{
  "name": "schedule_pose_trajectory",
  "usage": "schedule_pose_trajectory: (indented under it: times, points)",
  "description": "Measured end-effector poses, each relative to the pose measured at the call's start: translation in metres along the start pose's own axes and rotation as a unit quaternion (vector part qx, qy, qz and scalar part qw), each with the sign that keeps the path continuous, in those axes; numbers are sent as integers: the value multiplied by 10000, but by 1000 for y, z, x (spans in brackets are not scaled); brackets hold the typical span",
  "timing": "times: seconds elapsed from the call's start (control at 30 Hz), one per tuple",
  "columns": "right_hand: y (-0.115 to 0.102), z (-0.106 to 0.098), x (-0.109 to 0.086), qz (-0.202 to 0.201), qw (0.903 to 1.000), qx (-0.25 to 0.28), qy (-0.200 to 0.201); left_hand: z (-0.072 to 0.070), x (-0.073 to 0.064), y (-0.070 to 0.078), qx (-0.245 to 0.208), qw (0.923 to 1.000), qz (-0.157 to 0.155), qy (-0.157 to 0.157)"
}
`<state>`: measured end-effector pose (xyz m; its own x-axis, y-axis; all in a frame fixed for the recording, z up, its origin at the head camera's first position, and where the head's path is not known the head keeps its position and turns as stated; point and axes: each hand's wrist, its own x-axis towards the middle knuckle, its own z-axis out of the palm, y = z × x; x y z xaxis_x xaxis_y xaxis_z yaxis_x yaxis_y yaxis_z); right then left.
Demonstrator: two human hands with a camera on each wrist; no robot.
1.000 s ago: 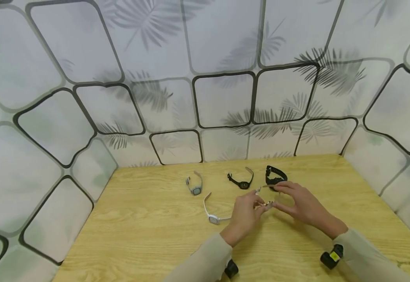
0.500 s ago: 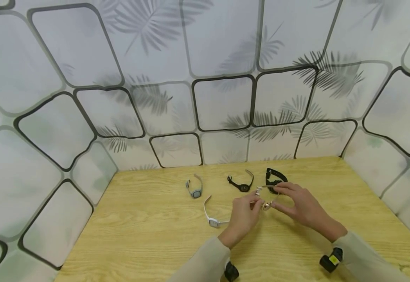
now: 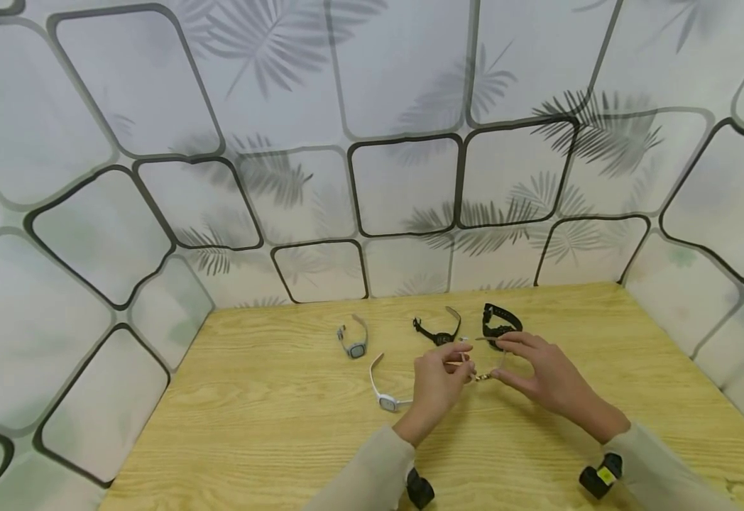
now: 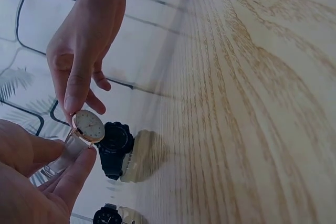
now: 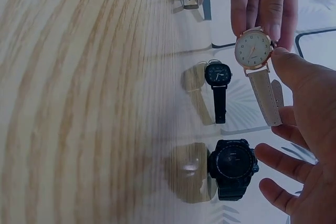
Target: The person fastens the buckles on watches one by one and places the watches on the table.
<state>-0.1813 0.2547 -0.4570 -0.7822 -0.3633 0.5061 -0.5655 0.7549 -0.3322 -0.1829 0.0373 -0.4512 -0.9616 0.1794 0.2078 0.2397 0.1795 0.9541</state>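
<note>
Both hands hold a wristwatch (image 3: 483, 377) with a round white dial, rose-gold case and pale strap, above the table. My left hand (image 3: 436, 380) pinches the strap on one side, close to the case; in the left wrist view the strap (image 4: 71, 150) lies between its thumb and fingers. My right hand (image 3: 547, 372) has its thumb at the case by the crown, while its fingers reach the other strap half (image 5: 264, 98). The dial (image 5: 253, 50) faces the right wrist camera. The buckle end is partly hidden by the left fingers.
Behind the hands lie a chunky black watch (image 3: 501, 328) and a smaller black watch (image 3: 442, 337). Left of them are a grey-blue watch (image 3: 356, 348) and a white watch (image 3: 387, 402). A patterned cloth wall (image 3: 404, 184) rises behind the wooden table (image 3: 250, 426).
My left hand has shifted slightly left and its fingers have moved along the strap. The watch case has turned a little. The right hand has stayed nearly still.
</note>
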Motion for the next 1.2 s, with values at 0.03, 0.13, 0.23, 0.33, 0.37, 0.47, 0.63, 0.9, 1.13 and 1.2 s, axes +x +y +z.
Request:
schedule_pose_trajectory:
  times: [0.03,0.13,0.23,0.33,0.37,0.47,0.63,0.9,1.13,1.2]
  points:
    - [0,0,0,-36,10000,8,28,0,0,0,-77,10000,-20,-14]
    - [0,0,-1,-184,9997,17,144,-1,-1,1,-289,9995,-80,-66]
    - [1,1,-1,-310,9992,71,242,-3,-2,0,-543,9984,-142,-111]
    - [2,3,-2,-278,9988,155,384,-5,-1,0,-703,9973,-155,-166]
    - [2,3,-2,-222,9985,208,449,-6,-1,-1,-738,9970,-144,-174]
    - [0,4,-2,76,9967,432,677,-7,-1,0,-780,9967,-72,-198]
    - [-3,3,-1,636,9886,1025,898,-9,0,2,-874,9959,34,-224]
    - [-3,0,-3,1129,9750,1752,768,-10,0,3,-910,9953,115,-309]
    - [-3,-1,-2,1372,9564,2508,589,-11,0,0,-905,9950,187,-386]
    - [-2,-2,-2,1530,9482,2738,514,-11,0,-2,-919,9946,248,-419]
